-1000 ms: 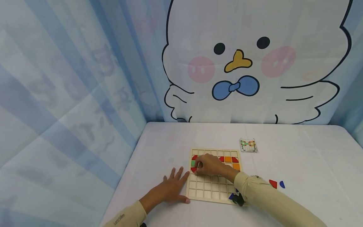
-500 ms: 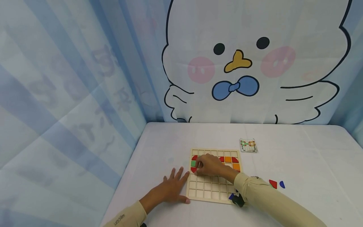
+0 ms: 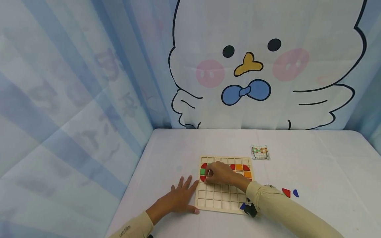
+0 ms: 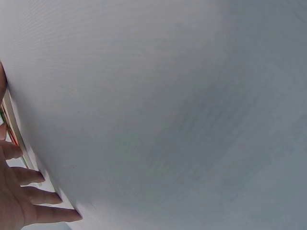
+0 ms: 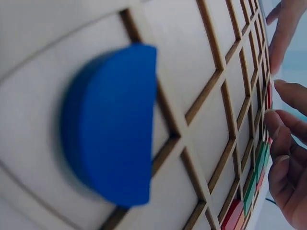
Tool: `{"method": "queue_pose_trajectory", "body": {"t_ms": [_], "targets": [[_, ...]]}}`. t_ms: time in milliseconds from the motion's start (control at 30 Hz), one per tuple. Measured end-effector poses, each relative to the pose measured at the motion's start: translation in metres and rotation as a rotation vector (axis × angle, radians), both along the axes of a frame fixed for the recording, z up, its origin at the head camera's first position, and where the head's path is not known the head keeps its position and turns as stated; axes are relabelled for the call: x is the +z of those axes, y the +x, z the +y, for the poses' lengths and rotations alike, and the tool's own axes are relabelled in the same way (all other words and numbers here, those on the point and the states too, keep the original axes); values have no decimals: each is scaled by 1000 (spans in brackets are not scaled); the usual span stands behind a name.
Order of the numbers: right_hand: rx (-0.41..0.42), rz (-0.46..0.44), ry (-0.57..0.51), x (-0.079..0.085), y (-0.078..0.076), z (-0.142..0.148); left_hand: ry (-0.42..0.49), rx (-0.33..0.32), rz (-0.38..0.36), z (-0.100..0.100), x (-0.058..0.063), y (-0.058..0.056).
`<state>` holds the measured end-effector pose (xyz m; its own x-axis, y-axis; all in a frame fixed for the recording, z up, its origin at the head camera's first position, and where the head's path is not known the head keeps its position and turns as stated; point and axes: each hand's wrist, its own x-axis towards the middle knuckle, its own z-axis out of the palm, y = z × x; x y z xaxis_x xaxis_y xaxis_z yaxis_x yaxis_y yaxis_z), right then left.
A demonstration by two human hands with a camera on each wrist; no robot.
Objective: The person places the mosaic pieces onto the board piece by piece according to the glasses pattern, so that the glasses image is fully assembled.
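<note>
A wooden grid board [image 3: 214, 199] lies on the table with red, green and orange pieces in its upper rows. My right hand [image 3: 219, 173] reaches over its left part with bent fingers, thumb and forefinger tips close to a red piece [image 3: 202, 178] and a green square [image 3: 202, 172]. Seen in the right wrist view, the fingertips [image 5: 274, 115] are right at the board's surface; I cannot tell whether they pinch a piece. Spread flat, my left hand [image 3: 181, 195] touches the board's left edge. A blue half-round piece [image 5: 112, 127] sits on the board's near right corner.
A small pattern card [image 3: 260, 152] lies beyond the board's far right corner. Beside my right sleeve [image 3: 285, 206] are a loose red piece [image 3: 286, 192] and a blue piece [image 3: 295, 193]. A black device [image 3: 250, 210] at the right wrist overlaps the board's corner.
The head view has shifted very slightly. Both hands and the pieces stay where they were.
</note>
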<state>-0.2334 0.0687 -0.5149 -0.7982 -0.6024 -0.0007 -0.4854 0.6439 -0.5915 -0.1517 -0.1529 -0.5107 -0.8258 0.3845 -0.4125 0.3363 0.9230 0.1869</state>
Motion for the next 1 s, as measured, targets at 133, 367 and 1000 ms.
{"method": "queue_pose_trajectory", "body": {"t_ms": [133, 367, 1000], "targets": [[35, -19, -46, 2, -1, 14, 1, 3, -1, 0, 1, 0], [81, -80, -158, 10, -1, 71, 3, 33, -15, 3, 3, 2], [-219, -179, -50, 18, 50, 239, 2, 27, -9, 2, -1, 0]]}}
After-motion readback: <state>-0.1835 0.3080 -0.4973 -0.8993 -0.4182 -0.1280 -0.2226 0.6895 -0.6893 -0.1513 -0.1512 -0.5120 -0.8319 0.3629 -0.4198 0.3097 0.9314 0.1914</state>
